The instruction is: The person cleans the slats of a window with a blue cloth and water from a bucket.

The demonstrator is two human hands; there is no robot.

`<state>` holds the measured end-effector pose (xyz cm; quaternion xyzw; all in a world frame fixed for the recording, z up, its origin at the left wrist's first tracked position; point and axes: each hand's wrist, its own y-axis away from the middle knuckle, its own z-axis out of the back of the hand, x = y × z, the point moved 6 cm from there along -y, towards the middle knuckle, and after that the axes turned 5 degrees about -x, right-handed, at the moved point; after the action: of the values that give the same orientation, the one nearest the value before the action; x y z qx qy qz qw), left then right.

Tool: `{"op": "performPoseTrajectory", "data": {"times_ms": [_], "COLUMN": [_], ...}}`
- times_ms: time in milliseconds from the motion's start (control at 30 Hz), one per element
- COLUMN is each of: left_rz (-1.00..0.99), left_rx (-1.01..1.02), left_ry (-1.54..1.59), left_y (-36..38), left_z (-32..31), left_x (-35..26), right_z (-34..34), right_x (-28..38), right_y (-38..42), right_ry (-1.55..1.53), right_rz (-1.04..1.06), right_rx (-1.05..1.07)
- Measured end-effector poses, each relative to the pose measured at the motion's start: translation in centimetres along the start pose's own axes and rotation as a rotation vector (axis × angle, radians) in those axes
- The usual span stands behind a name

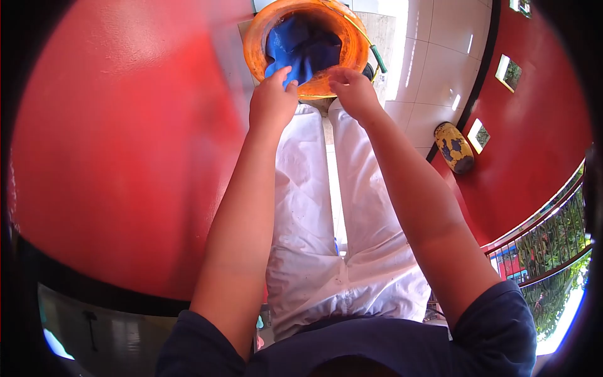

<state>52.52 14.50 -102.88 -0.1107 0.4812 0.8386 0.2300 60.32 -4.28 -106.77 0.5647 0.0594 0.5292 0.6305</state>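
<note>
Nearest are the dark shirt (358, 349) and white trousers (301, 188); both forearms extend forward above the legs. The left hand (274, 98) is part-open, thumb and fingers apart, its tips over the near left edge of the blue cloth (308, 47); contact cannot be confirmed. The right hand (353, 91) is loosely bent at the near right rim of the orange bucket (253, 47), with no item visible in its grasp.

The cloth is inside the bucket, ahead of and between the hands, bunched, with no clear long axis. The left hand is nearer to it. The bucket's near wall stands between cloth and knees; its green handle grip (379, 58) hangs outside, beyond the right hand, clear of the cloth.

Farther right: tiled floor (427, 75), a worn yellow drum (453, 147) and a red wall (540, 138).
</note>
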Motion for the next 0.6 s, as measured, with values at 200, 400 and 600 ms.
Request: {"op": "performPoseTrajectory", "data": {"times_ms": [200, 400, 600], "left_rz": [-0.224, -0.459, -0.309], "left_rx": [0.269, -0.002, 0.241], "left_ry": [-0.577, -0.807, -0.874], "left_y": [-9.5, -17.4, -19.2], "left_z": [-9.4, -15.9, -18.6], "left_x": [1.0, 7.0, 9.6], "right_z": [-7.2, -10.8, -12.6], "right_x": [-2.0, -6.3, -9.0], "right_y": [-8.0, -15.4, -16.7], "right_ry": [0.676, 1.020, 1.121], "right_rz": [0.354, 0.474, 0.346], "right_rx": [0.246, 0.068, 0.112]}}
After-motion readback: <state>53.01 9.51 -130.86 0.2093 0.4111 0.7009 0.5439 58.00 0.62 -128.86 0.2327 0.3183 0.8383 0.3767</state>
